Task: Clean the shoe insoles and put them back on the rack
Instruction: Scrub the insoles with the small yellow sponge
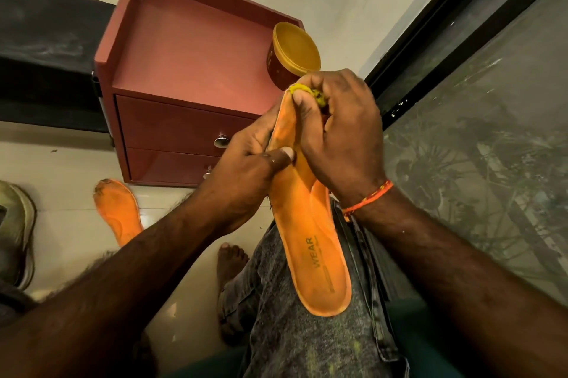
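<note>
I am pinching a small yellow cloth [310, 93] in the fingers [302, 107] of my right hand [341, 128], pressing it against the toe end of the orange insole [310, 236]. My left hand [246, 171] is gripping the insole near its middle, thumb lying across the top face and fingers curled behind it. The insole is hanging heel-down over my knee, its printed side facing me, bending a little where the two hands are working it.

I am judging this as mid-scrub on the first piece. The second insole [118, 211] is lying on the floor just in front of the red cabinet [184, 64], its toe looking grimy, though the view there is too dim to be sure. A round tin [292, 54] with a gold lid is sitting on the cabinet top, just behind my right hand.

The risk I am seeing: the foam is folding at the toe, so hard rubbing could crease or tear it, and a stray knuckle could be knocking that tin off the edge.
</note>
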